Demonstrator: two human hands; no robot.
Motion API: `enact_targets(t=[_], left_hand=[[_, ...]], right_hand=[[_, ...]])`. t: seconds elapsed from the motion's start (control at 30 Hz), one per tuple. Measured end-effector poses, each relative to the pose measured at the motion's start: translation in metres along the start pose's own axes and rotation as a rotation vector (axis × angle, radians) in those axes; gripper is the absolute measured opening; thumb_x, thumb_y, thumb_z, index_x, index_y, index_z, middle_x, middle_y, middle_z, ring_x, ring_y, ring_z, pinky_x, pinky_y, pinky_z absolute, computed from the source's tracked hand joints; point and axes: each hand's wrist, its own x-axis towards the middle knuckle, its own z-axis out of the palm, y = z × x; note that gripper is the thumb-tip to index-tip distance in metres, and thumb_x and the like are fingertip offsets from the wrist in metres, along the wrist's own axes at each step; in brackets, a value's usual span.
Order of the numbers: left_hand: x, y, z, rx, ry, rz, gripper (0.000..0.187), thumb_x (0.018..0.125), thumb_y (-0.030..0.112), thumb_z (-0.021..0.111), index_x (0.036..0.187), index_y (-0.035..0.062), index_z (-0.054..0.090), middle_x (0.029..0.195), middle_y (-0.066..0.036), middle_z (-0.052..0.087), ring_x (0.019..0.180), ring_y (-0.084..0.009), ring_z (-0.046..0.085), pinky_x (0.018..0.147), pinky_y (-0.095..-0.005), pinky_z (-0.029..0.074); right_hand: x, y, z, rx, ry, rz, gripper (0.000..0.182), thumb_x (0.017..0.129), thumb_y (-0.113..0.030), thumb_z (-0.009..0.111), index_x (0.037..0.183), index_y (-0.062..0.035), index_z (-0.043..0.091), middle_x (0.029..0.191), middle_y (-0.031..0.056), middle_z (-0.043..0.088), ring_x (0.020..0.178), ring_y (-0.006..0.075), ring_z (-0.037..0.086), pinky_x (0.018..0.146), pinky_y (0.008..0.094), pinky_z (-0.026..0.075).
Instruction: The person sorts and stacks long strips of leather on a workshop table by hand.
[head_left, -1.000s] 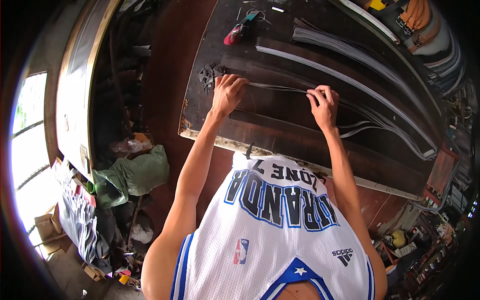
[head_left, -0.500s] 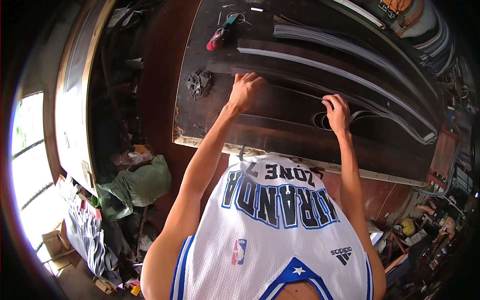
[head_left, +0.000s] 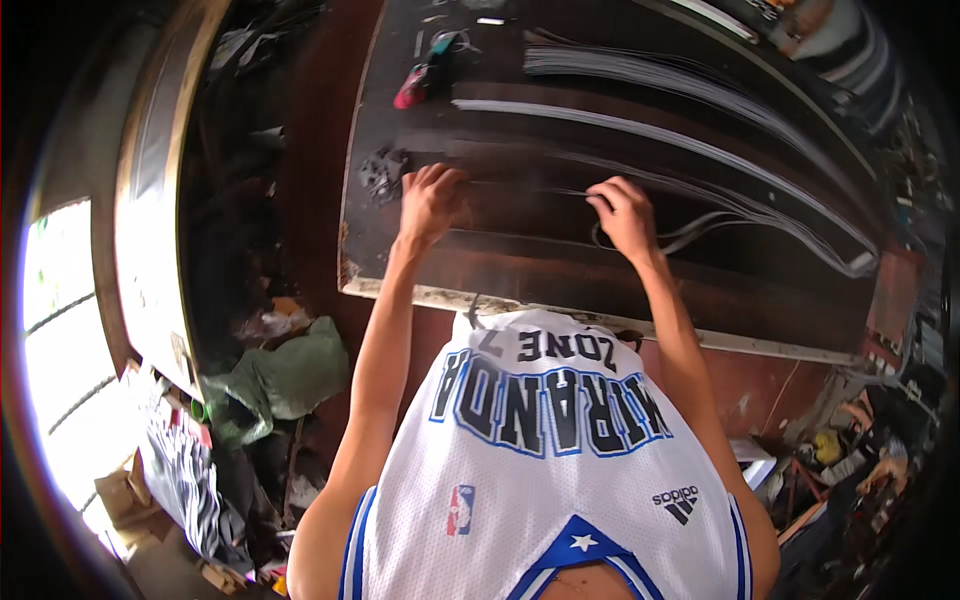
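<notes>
A thin dark strip [head_left: 545, 188] is stretched between my two hands above the dark table. At its left end, my left hand [head_left: 430, 205] has its fingers curled closed around it, slightly blurred. My right hand [head_left: 624, 215] pinches the strip farther right, between thumb and fingertips. Beyond the right hand, loose grey strips [head_left: 740, 216] curve and loop toward the right end of the table. A crumpled heap of dark scraps [head_left: 383, 173] lies just left of my left hand.
Behind my hands lie a long bundle of strips [head_left: 620, 122] and a thicker stack [head_left: 640, 70]. A red and teal object [head_left: 412, 88] rests at the back left of the table [head_left: 370, 240]. A green sack [head_left: 300, 370] and clutter stand on the floor at left.
Both hands have shifted left across the table, the strip drawn along with them. My left hand is now beside the scrap heap, and the loop by my right hand has narrowed.
</notes>
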Motion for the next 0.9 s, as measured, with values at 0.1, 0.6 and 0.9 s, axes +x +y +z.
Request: enact_targets(t=[0.1,0.6,0.9], left_hand=[[-0.007,-0.009,0.001,-0.008,0.028,-0.003,0.026,0.077,0.011,0.07,0.103,0.0117,0.069,0.098,-0.005,0.066,0.098,-0.0275,0.061,0.086,-0.043,0.042],[-0.005,-0.01,-0.018,-0.146,-0.073,-0.2,0.022,0.083,0.003,0.064,0.104,0.0045,0.07,0.095,-0.014,0.07,0.089,-0.0287,0.069,0.083,-0.0363,0.052],[-0.018,-0.034,-0.052,-0.073,-0.232,-0.348,0.022,0.086,0.005,0.066,0.107,0.0067,0.07,0.099,-0.011,0.074,0.09,-0.0261,0.072,0.081,-0.0367,0.053]], right_hand=[[-0.002,0.001,0.009,0.013,0.018,-0.078,0.011,0.08,-0.011,0.076,0.087,-0.0091,0.068,0.086,0.0043,0.065,0.083,0.0279,0.064,0.077,0.0382,0.051],[-0.002,0.011,-0.005,-0.054,-0.153,-0.027,0.011,0.081,-0.014,0.074,0.085,-0.0069,0.066,0.085,0.0114,0.065,0.085,0.0329,0.066,0.074,0.044,0.053],[-0.003,0.016,-0.01,-0.106,-0.314,-0.055,0.025,0.089,-0.028,0.068,0.087,-0.0039,0.063,0.068,0.0163,0.068,0.067,0.0347,0.07,0.056,0.0446,0.054]])
